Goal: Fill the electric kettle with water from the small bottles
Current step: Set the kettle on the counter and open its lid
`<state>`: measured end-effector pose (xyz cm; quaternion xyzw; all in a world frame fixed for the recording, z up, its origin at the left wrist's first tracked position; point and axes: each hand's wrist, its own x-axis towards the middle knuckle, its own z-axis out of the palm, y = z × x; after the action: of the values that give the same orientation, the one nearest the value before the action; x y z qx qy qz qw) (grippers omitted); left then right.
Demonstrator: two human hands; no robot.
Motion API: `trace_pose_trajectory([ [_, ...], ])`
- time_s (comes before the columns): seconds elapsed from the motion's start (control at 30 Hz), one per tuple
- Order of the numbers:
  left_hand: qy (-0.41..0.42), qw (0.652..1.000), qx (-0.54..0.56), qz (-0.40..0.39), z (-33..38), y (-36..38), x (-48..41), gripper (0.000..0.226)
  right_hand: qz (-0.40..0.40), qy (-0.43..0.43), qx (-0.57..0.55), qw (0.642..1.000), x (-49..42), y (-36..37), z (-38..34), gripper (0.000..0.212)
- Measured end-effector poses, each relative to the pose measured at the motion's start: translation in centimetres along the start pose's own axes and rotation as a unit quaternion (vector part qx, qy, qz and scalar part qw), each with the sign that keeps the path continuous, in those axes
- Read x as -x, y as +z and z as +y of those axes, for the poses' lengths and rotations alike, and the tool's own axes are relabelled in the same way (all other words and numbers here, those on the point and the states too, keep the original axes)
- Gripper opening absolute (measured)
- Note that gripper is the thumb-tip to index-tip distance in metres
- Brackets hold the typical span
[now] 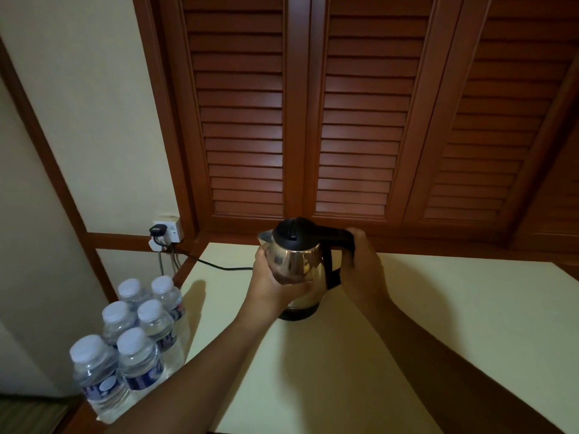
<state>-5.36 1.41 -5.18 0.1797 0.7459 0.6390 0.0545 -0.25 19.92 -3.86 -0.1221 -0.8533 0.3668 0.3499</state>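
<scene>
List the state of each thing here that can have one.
kettle: upright on the table, lid shut
bottles: six, all capped, standing together
plug: in the wall socket
left hand: grips the kettle's body
right hand: grips the kettle's handle

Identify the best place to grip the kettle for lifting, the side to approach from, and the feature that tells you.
Grip the black handle, coming from the right of the kettle. It arches clear of the rounded steel body, leaving a gap for fingers, and sits opposite the spout. The right hand wraps it there; the left hand cups the body.
</scene>
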Motion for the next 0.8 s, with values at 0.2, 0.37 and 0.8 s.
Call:
trace_pose_trajectory([
  [0.2, 0.018, 1.000, 0.005, -0.011, 1.3, 0.8, 4.0, 0.108, 0.024, -0.015, 0.019, 0.999, 3.1, -3.1, -1.1, 0.033],
  [0.37, 0.005, 1.000, -0.006, -0.009, 0.5, 2.2, 7.8, 0.111, -0.004, 0.022, 0.045, 0.999, 6.6, -5.4, -1.0, 0.034],
  [0.8, -0.038, 0.998, -0.046, -0.009, -0.6, 4.3, 14.4, 0.127, -0.137, 0.062, -0.028, 0.988, 11.7, -9.6, 0.4, 0.052],
])
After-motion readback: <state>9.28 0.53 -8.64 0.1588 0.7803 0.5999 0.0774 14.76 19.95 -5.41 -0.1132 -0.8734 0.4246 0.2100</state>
